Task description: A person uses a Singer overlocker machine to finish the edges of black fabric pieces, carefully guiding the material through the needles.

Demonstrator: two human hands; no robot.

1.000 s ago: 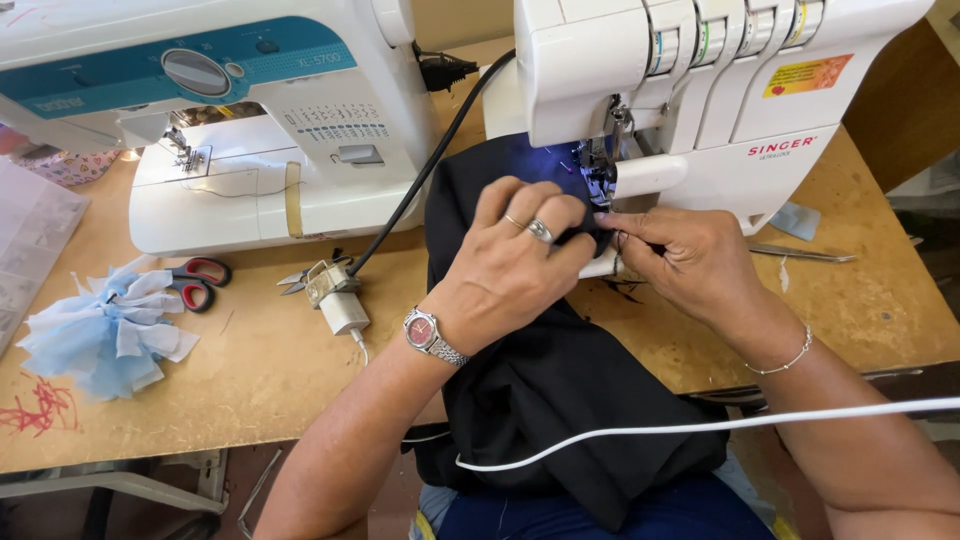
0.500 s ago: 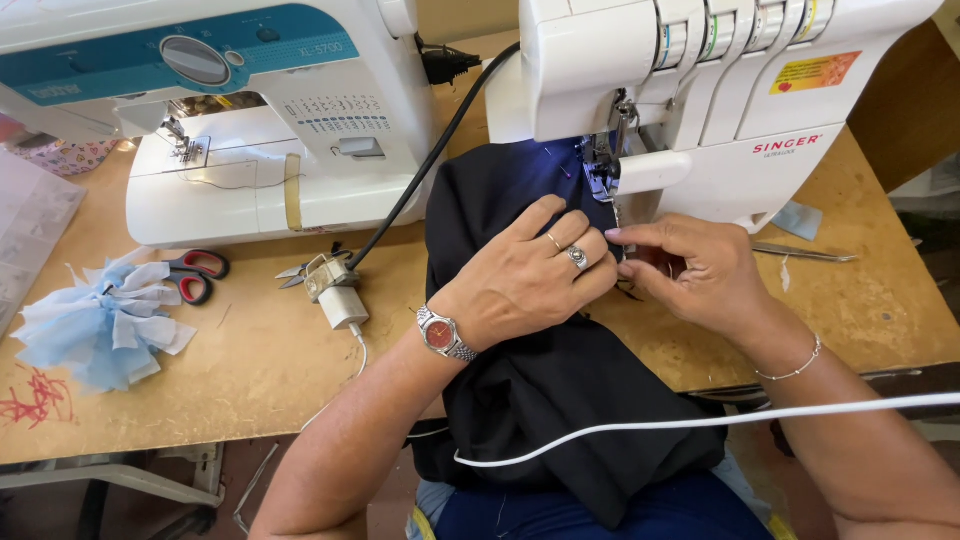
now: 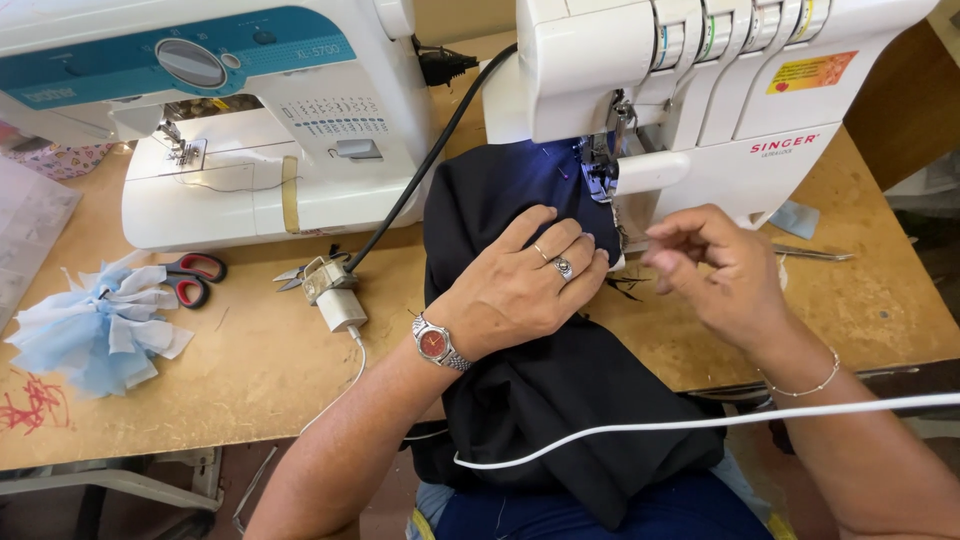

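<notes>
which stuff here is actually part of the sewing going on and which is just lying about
In use:
- black fabric, pressed flat by the left hand
- white overlock machine, fabric edge at its foot
- right hand, raised beside the foot, holding nothing visible

Lying about:
- second sewing machine
- red-handled scissors
- blue fabric scraps
- small snips
- white charger

Labels on two sewing machines

The right machine (image 3: 720,90) bears a slanted rectangular sticker (image 3: 811,72), yellow and orange with a small red mark, above red lettering. The left machine (image 3: 230,110) has a teal panel (image 3: 180,55) and a printed stitch chart (image 3: 335,113).
</notes>
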